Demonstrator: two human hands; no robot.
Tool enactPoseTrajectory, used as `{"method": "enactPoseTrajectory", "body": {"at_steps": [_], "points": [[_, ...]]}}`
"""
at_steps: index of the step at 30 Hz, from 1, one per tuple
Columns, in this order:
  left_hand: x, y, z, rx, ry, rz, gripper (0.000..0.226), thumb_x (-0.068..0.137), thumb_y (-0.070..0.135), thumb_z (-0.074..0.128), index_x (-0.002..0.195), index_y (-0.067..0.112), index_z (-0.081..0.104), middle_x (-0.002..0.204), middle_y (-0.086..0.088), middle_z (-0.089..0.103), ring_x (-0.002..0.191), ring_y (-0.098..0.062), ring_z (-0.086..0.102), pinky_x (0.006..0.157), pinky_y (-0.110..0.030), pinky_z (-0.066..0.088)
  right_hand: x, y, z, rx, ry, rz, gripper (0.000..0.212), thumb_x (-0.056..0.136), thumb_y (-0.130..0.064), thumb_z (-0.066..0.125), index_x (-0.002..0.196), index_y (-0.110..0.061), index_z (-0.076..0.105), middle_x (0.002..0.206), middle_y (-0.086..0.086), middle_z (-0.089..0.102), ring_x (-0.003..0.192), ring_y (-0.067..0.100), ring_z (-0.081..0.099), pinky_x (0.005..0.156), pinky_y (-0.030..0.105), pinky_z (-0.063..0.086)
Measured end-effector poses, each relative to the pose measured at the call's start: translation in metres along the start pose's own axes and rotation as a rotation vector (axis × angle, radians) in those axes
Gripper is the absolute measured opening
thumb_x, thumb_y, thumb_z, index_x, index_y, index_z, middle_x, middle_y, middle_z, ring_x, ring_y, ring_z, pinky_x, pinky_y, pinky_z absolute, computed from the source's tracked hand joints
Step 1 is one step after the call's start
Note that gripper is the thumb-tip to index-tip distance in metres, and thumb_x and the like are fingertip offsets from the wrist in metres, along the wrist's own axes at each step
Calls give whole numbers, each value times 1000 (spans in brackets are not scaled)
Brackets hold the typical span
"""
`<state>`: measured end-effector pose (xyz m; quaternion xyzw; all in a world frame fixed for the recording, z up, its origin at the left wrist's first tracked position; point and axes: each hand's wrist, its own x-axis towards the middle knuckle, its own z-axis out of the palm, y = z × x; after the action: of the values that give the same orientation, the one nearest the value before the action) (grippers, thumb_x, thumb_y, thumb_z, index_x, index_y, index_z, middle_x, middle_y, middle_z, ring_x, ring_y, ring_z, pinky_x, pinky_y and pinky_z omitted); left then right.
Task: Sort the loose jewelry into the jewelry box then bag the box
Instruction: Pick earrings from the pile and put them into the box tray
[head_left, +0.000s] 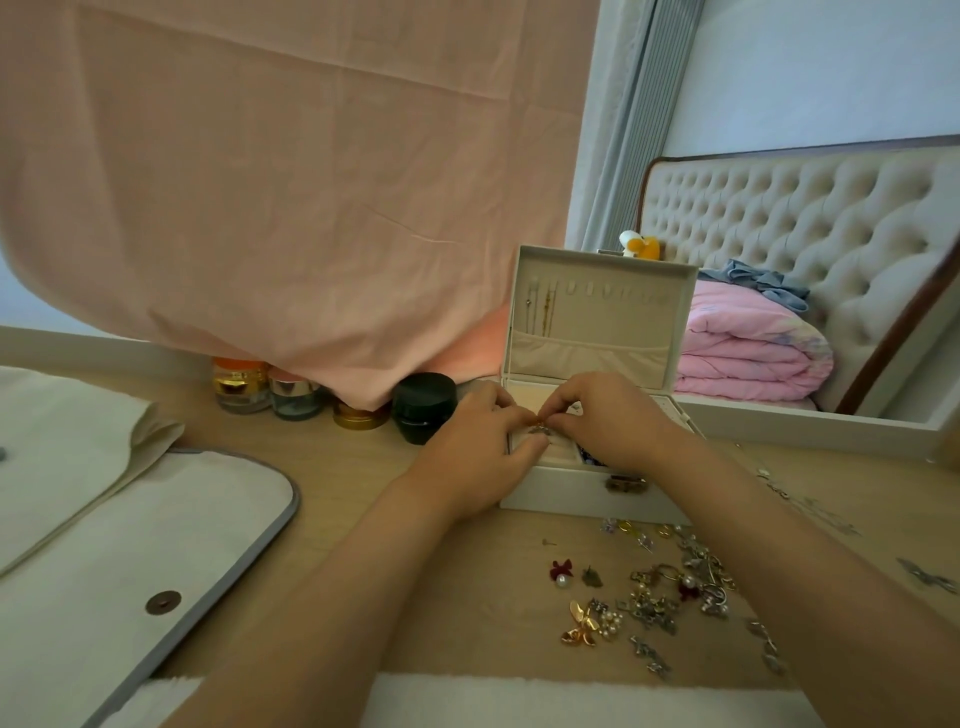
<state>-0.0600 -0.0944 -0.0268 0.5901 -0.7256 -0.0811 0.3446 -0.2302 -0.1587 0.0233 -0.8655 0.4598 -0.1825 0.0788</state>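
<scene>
Over box (561, 488): trinket (540, 429) between left grip (478, 457), right grip (608, 421).

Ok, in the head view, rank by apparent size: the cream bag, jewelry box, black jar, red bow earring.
cream bag, though nearness to the camera may inflate it
jewelry box
black jar
red bow earring

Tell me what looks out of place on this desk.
Loose jewelry lies scattered in front of the open box, with strays far right. A pink cloth droops over the jars at the back. Nothing looks broken. Left hand and right hand pinch a small piece over the box.
</scene>
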Motion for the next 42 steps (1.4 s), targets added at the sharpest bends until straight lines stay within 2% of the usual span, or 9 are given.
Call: {"method": "enactPoseTrajectory", "body": {"at_steps": [10,14,19,25,27,30,33,38,42], "points": [[2,2,-4,80,-30,3,48,99,55,46,140,31,56,132,10,41,123,-5,40,97,-26,41,-6,4,0,17,-6,-21,17,97,-23,62,105,-32,74,109,-13,66,99,10,62,90,35,53],[5,10,-8,112,25,4,48,97,52,52,139,29,54,131,10,44,125,-7,40,98,-30,44,-19,11,-13,87,98,-60,20,96,-21,63,106,-35,72,107,-17,63,89,-6,55,82,18,44],[2,43,-7,100,93,158,26,97,41,56,120,30,60,113,14,52,102,-3,49,84,-28,50,-54,18,-39,164,57,-59,16,91,-21,69,96,-36,74,95,-19,67,77,-16,54,68,11,37],[-13,81,10,164,-118,259,13,97,39,55,104,34,65,91,16,59,80,-1,53,68,-23,46,-99,38,-47,74,-87,9,11,87,-28,74,90,-39,76,81,-25,67,75,-15,56,63,8,38],[-17,85,15,238,-185,282,16,98,38,54,106,34,67,94,15,63,82,-5,56,68,-24,45,-109,46,-39,36,-102,48,14,87,-28,73,96,-38,77,88,-24,70,77,-13,59,72,13,45],[-21,82,20,305,-253,305,22,99,37,52,115,36,67,107,16,64,94,-6,58,70,-22,41,-119,51,-31,-74,-138,66,25,91,-30,68,112,-42,73,109,-23,71,99,-2,63,91,27,52],[-24,78,25,323,-304,325,30,99,35,51,126,38,64,119,17,61,105,-5,56,79,-22,40,-123,52,-31,-261,-151,28,29,95,-30,62,120,-45,68,120,-20,68,112,8,61,93,29,50],[-29,76,31,329,-340,377,42,100,39,50,142,36,53,141,15,52,128,-6,48,103,-28,44,-122,56,-32,-442,-140,-24,28,97,-31,55,120,-40,68,117,-12,69,109,16,62,84,30,51],[-28,75,35,350,-390,373,38,100,41,50,137,35,58,138,15,54,125,-6,49,101,-30,45,-119,59,-23,-522,-147,-49,21,95,-27,55,106,-36,71,106,-9,68,99,18,63,68,28,41]]}}
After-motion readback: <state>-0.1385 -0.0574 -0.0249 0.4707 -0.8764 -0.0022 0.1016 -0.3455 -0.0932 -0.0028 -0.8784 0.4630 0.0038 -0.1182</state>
